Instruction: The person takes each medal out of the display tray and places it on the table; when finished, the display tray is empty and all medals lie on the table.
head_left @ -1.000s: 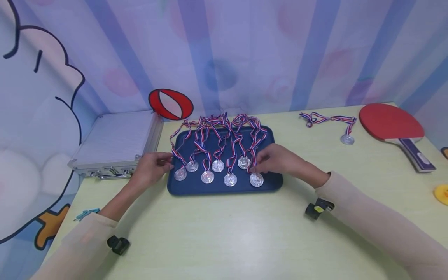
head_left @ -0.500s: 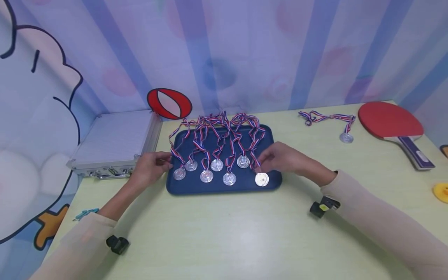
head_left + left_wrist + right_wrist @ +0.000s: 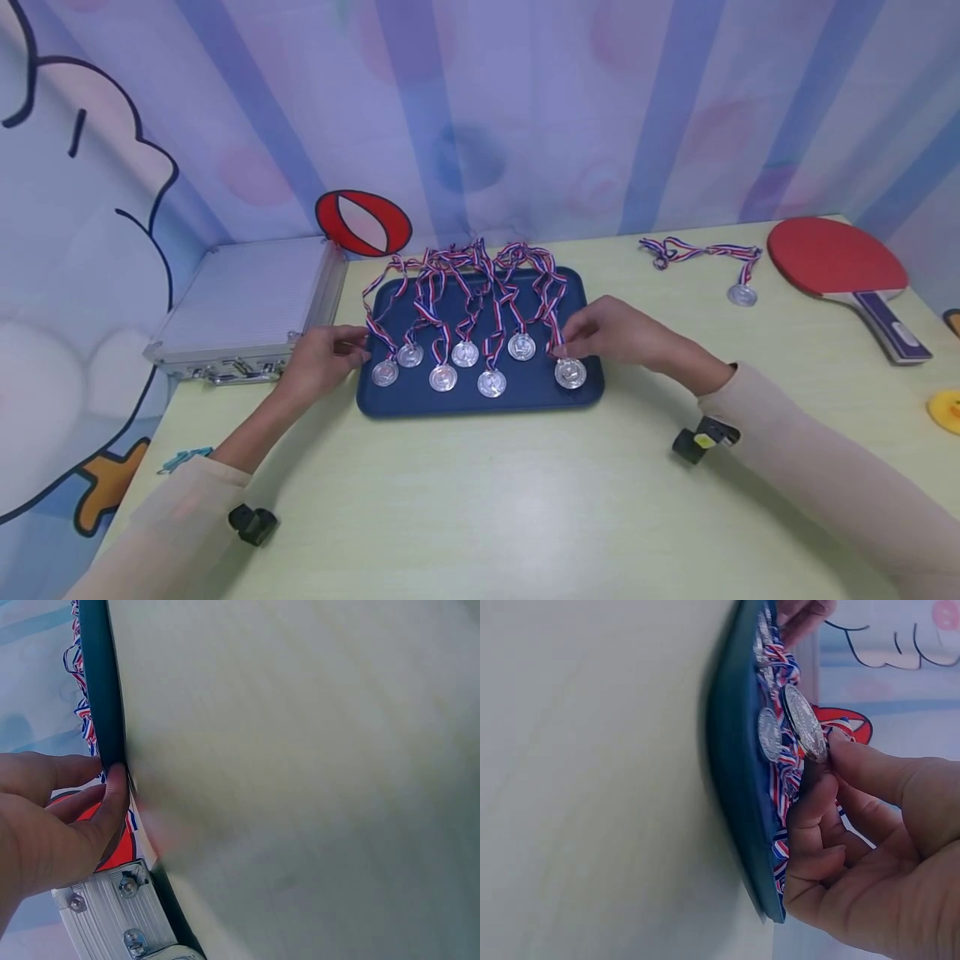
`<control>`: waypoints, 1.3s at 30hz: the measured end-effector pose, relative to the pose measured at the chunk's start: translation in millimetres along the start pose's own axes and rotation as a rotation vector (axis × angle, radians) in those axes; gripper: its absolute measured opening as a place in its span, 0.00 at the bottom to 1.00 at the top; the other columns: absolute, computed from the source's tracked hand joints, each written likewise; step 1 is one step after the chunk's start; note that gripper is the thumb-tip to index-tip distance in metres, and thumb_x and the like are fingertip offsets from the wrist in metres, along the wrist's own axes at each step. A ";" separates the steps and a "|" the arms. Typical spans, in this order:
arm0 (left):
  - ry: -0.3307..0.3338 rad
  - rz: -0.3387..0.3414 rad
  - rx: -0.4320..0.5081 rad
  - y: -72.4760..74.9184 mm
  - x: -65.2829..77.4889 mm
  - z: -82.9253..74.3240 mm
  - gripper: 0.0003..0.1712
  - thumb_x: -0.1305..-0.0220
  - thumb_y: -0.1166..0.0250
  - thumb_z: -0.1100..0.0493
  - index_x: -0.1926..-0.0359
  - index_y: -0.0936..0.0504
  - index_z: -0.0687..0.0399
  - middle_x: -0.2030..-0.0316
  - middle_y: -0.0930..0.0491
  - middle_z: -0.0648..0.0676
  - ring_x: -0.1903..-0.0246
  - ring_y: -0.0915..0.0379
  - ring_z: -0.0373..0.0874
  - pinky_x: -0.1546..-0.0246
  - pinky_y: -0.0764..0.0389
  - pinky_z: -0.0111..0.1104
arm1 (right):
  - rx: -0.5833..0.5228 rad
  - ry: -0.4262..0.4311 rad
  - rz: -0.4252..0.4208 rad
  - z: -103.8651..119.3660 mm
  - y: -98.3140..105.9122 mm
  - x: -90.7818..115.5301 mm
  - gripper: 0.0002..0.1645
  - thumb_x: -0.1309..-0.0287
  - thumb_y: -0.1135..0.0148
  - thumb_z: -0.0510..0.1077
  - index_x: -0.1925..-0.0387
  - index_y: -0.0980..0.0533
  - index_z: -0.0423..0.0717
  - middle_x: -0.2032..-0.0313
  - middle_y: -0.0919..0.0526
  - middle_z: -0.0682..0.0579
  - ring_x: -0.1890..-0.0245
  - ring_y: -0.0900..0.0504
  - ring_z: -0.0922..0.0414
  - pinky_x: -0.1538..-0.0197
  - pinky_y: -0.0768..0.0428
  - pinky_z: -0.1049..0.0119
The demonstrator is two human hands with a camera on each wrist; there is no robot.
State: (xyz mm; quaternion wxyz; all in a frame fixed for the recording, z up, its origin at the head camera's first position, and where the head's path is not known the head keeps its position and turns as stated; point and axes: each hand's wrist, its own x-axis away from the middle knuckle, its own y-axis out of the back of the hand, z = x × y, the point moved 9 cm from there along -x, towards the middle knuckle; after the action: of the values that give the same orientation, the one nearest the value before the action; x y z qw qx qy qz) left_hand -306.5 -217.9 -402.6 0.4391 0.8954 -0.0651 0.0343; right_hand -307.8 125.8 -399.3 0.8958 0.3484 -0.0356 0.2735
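Observation:
A dark blue tray [image 3: 480,400] bears several silver medals with red, white and blue ribbons [image 3: 480,258], which bunch at its far rim. The medals' discs lie toward the near side. My left hand [image 3: 324,360] pinches the tray's left rim between thumb and fingers, plain in the left wrist view. At the right end of the tray my right hand [image 3: 611,337] pinches the rightmost medal [image 3: 570,373] near the top of its disc, where the ribbon joins. In the right wrist view this medal [image 3: 805,724] stands tilted over the tray, thumb at its edge.
A silver case [image 3: 240,300] stands left of the tray. At the back right lie another medal [image 3: 742,295] and a red table tennis bat [image 3: 838,258]. A yellow toy [image 3: 947,411] is at the right edge, small teal items [image 3: 183,460] at the left.
My right hand has moved the rightmost medal to the right, away from the others, and it is now slightly farther back. My left hand has stayed at the tray's left rim.

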 end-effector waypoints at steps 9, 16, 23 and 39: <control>0.006 0.003 0.009 -2.1 -1.0 -1.4 0.22 0.40 0.39 0.65 0.43 0.25 0.61 0.53 0.20 0.60 0.54 0.22 0.52 0.60 0.19 0.35 | -0.059 -0.051 -0.053 -4.2 33.2 1.2 0.16 0.47 0.35 0.55 0.64 0.19 0.48 0.69 0.20 0.54 0.64 0.26 0.51 0.60 0.25 0.60; 0.017 0.011 0.008 -3.6 0.0 0.4 0.22 0.40 0.39 0.65 0.43 0.25 0.61 0.53 0.20 0.61 0.55 0.22 0.52 0.64 0.20 0.32 | -0.076 -0.077 -0.104 -10.4 60.0 3.1 0.20 0.48 0.35 0.58 0.60 0.19 0.49 0.63 0.17 0.52 0.58 0.21 0.49 0.50 0.25 0.53; -0.001 0.009 0.009 -1.9 2.4 -0.3 0.22 0.39 0.40 0.65 0.43 0.25 0.61 0.52 0.20 0.62 0.54 0.22 0.53 0.64 0.20 0.32 | -0.101 -0.078 -0.174 -21.3 98.1 4.1 0.22 0.45 0.38 0.56 0.56 0.21 0.45 0.61 0.19 0.53 0.56 0.23 0.49 0.48 0.25 0.54; -0.023 -0.002 -0.012 0.3 2.5 -3.3 0.22 0.40 0.40 0.65 0.43 0.25 0.62 0.53 0.20 0.62 0.53 0.22 0.54 0.62 0.19 0.36 | -0.109 -0.181 -0.254 -96.6 181.6 15.5 0.26 0.44 0.40 0.57 0.53 0.24 0.42 0.69 0.21 0.61 0.66 0.23 0.62 0.61 0.22 0.68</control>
State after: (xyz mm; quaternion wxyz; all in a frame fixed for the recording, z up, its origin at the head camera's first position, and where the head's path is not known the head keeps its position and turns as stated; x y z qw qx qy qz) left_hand -304.1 -215.7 -400.0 0.4435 0.8932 -0.0696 0.0232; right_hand -400.3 305.5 -358.4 0.9339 0.3245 -0.0866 0.1231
